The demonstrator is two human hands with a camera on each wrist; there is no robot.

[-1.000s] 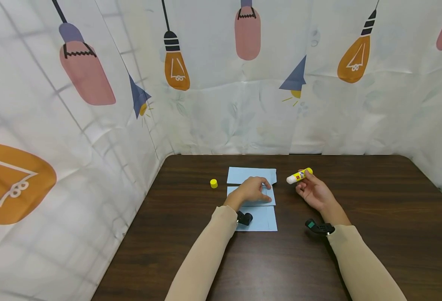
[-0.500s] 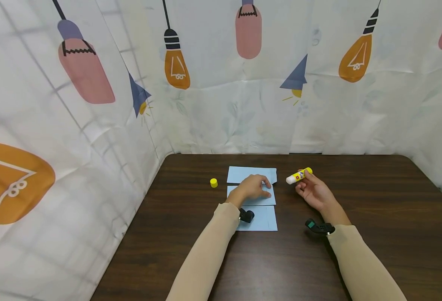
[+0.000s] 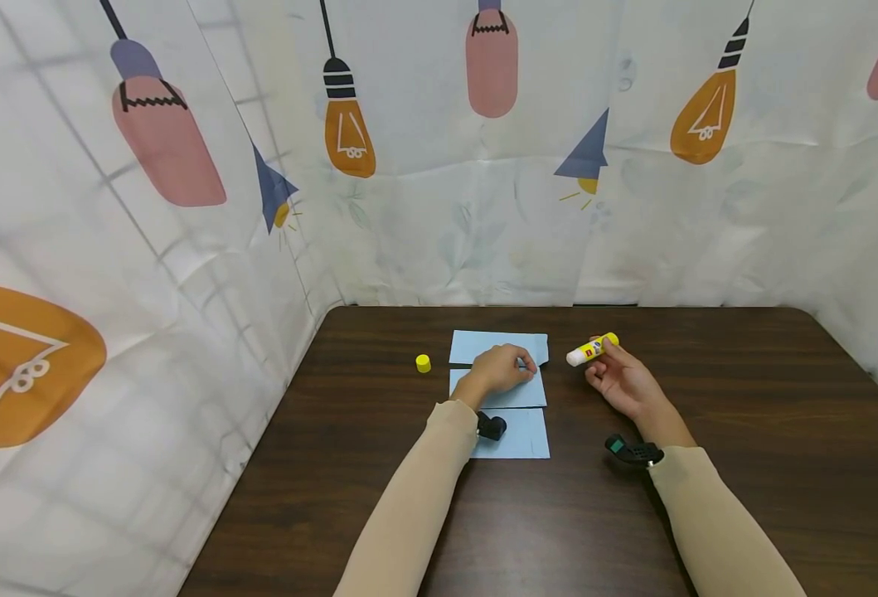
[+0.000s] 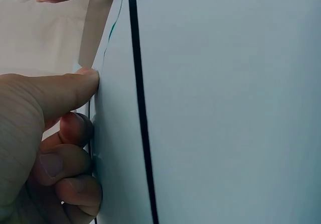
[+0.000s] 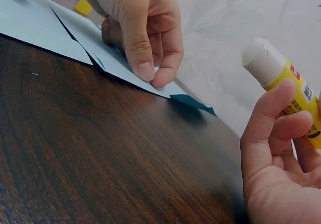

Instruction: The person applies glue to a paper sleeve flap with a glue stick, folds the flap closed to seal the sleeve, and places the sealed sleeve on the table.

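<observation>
Three light blue sheets of paper lie in a column: a far sheet (image 3: 483,344), a middle sheet (image 3: 513,395) and a near sheet (image 3: 524,437). My left hand (image 3: 498,369) reaches over the middle sheet, thumb and index finger pinching its right edge near the far corner. Its other fingers curl in beside that edge in the left wrist view. My right hand (image 3: 625,385) holds an uncapped glue stick (image 3: 591,350) to the right of the sheets, its white tip pointing left, raised over the table. The far sheet's right corner (image 5: 193,103) bends up, showing a darker underside.
A yellow glue cap (image 3: 424,363) stands on the dark wooden table (image 3: 543,531), left of the sheets. White curtains (image 3: 439,224) printed with lamps hang behind the table and along its left side. Black cameras are strapped to both wrists.
My left thumb and index finger have closed together at the middle sheet's right edge; they stood apart before. The right hand and glue stick have hardly moved.
</observation>
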